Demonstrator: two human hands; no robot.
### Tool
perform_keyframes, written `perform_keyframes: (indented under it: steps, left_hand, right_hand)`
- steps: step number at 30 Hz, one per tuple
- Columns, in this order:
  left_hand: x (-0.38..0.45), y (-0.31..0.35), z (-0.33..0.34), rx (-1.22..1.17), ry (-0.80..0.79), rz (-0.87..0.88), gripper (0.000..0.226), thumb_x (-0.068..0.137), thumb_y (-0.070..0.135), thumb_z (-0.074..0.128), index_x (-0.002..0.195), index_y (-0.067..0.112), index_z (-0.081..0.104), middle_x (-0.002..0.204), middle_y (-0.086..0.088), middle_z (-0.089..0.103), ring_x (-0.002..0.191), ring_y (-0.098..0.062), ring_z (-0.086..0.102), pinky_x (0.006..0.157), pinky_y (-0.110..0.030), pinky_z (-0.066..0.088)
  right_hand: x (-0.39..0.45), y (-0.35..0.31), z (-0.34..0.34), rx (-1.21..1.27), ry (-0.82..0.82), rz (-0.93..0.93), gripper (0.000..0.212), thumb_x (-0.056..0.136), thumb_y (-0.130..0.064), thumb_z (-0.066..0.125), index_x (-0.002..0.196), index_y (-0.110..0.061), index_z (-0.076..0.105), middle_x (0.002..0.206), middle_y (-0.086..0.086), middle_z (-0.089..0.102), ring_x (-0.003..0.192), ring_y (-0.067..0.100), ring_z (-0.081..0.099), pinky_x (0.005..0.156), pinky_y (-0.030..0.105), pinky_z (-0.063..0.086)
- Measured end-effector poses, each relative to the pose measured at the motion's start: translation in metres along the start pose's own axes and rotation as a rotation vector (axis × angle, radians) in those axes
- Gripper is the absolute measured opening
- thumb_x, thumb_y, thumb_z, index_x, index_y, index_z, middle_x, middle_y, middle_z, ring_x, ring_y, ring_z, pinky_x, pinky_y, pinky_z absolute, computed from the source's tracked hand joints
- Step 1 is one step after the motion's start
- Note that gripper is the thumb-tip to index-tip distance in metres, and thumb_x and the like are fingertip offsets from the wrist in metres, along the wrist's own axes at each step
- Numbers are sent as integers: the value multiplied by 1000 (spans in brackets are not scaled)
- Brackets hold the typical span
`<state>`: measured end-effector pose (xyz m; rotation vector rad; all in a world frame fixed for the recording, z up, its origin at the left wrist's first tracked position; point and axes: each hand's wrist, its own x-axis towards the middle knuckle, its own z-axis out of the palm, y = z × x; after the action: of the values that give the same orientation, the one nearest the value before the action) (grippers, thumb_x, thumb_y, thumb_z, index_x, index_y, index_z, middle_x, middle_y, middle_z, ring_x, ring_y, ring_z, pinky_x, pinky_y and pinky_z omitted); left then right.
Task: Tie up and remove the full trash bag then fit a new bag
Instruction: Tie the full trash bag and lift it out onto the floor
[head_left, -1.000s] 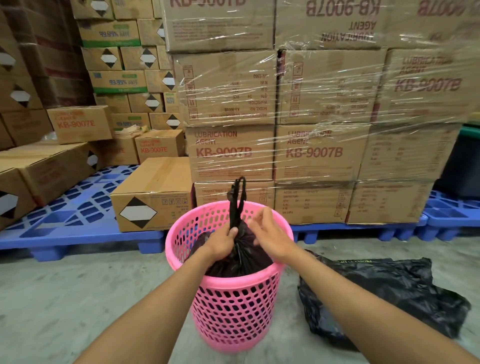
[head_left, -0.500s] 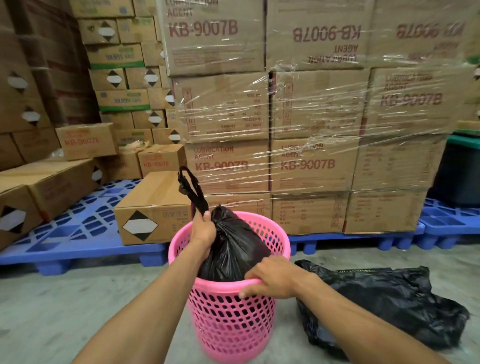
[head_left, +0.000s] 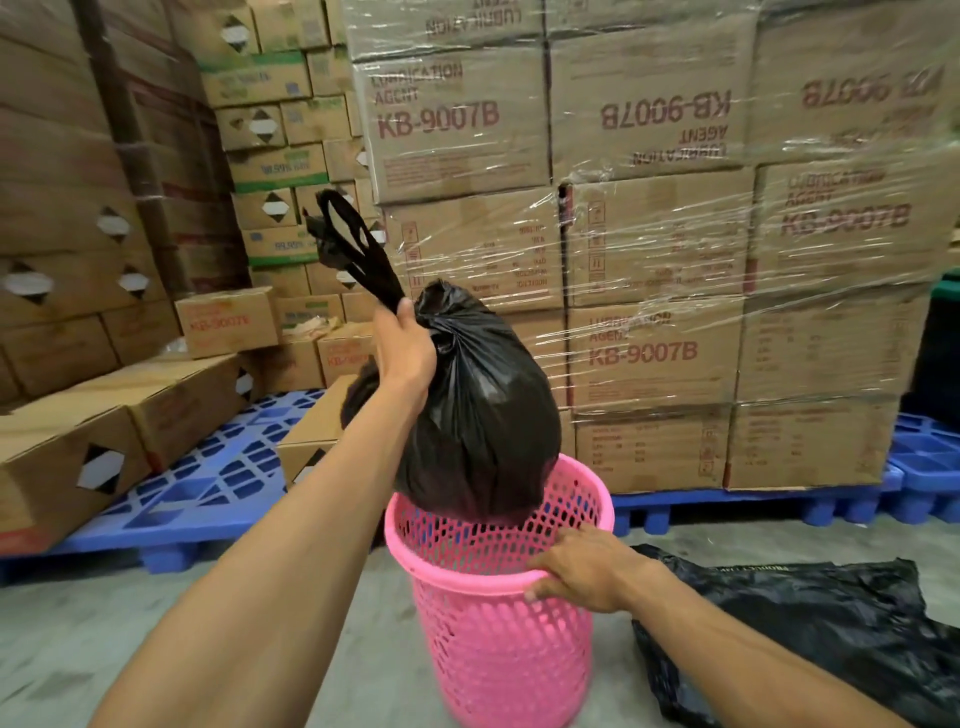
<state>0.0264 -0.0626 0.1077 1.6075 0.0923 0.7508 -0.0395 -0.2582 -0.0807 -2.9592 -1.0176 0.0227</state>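
Note:
A full black trash bag (head_left: 483, 415), tied at its neck, hangs almost wholly above the pink perforated bin (head_left: 498, 644); only its bottom sits within the rim. My left hand (head_left: 405, 348) is shut around the knotted neck, and the bag's handle loops stick up past my fist. My right hand (head_left: 582, 571) grips the bin's near rim, fingers curled over the edge. A second black bag (head_left: 810, 634) lies crumpled flat on the floor to the right of the bin.
Shrink-wrapped cardboard boxes (head_left: 649, 234) stacked on blue plastic pallets (head_left: 208, 483) form a wall right behind the bin. More boxes (head_left: 67, 447) stand at the left. Grey concrete floor (head_left: 78, 644) lies around the bin.
My left hand has lifted the tied bag from down inside the bin to almost fully above the rim. My right hand left the bag and took hold of the bin's rim.

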Motion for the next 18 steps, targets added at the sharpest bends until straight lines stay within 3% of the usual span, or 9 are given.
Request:
perform_keyframes:
  steps: [4, 8, 15, 18]
  left_hand:
    - [10, 14, -19, 65, 73, 116, 37, 104, 29, 37, 135, 12, 48, 133, -10, 60, 126, -30, 53, 95, -33, 38]
    - [11, 18, -49, 196, 300, 274, 35, 102, 27, 43, 129, 8, 55, 128, -14, 65, 121, -32, 57, 97, -36, 41]
    - [23, -1, -109, 296, 755, 66, 39, 102, 32, 35, 129, 7, 49, 125, -16, 62, 117, -36, 58, 90, -43, 42]
    - [26, -24, -126, 209, 827, -92, 39, 103, 28, 34, 133, 6, 45, 132, -15, 60, 122, -34, 56, 93, -41, 41]
  right_hand:
    - [-5, 2, 0, 48, -50, 73, 50, 92, -60, 36, 126, -31, 59, 119, 1, 66, 110, 23, 55, 95, 40, 40]
    - [-7, 2, 1, 38, -65, 128, 51, 92, -62, 33, 126, -33, 58, 120, -3, 64, 111, 20, 50, 95, 38, 39]
    - [-4, 3, 6, -4, -100, 134, 49, 92, -64, 24, 118, -37, 55, 115, -6, 65, 106, 17, 52, 95, 40, 42]
    - [-4, -1, 2, 14, -102, 118, 75, 77, -77, 7, 119, -37, 55, 116, -7, 64, 106, 16, 53, 95, 40, 42]
